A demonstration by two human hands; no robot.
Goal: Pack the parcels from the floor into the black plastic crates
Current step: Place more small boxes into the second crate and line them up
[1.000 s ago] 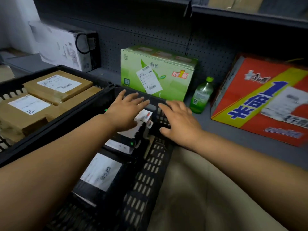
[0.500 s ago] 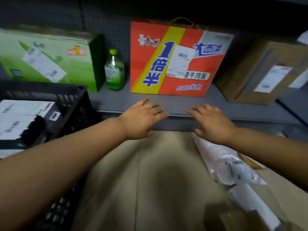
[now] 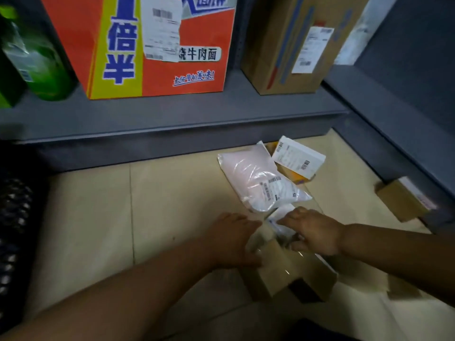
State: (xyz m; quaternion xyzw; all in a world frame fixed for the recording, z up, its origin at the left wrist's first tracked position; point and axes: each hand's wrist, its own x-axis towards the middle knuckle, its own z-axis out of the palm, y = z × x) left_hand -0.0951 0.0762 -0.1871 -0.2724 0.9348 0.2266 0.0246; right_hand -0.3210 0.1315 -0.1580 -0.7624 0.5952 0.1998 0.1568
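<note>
Far left: the perforated wall of a black plastic crate [image 3: 12, 232] at the frame edge, standing on the beige tiled floor [image 3: 160, 205]. Above it, on the grey shelf [image 3: 172, 114], a green bottle [image 3: 37, 62], an orange-and-yellow printed carton [image 3: 197, 77] bearing a white label, and a plain brown carton [image 3: 283, 57]. Centre: the left hand [image 3: 234, 242] presses, fingers extended, against the left face of a brown cardboard parcel [image 3: 278, 271] lying on the floor; the parcel is taped, with a white label on top. The right hand [image 3: 315, 232] lies over the parcel's top, fingers spread and apparently slightly curled at the edge, though blur limits certainty. Just beyond the hands: a white plastic mailer [image 3: 256, 178] with a barcode label, overlapped at its far corner by a small white box [image 3: 298, 157]. Far right: another small brown box [image 3: 403, 200] beside the shelf base.
</note>
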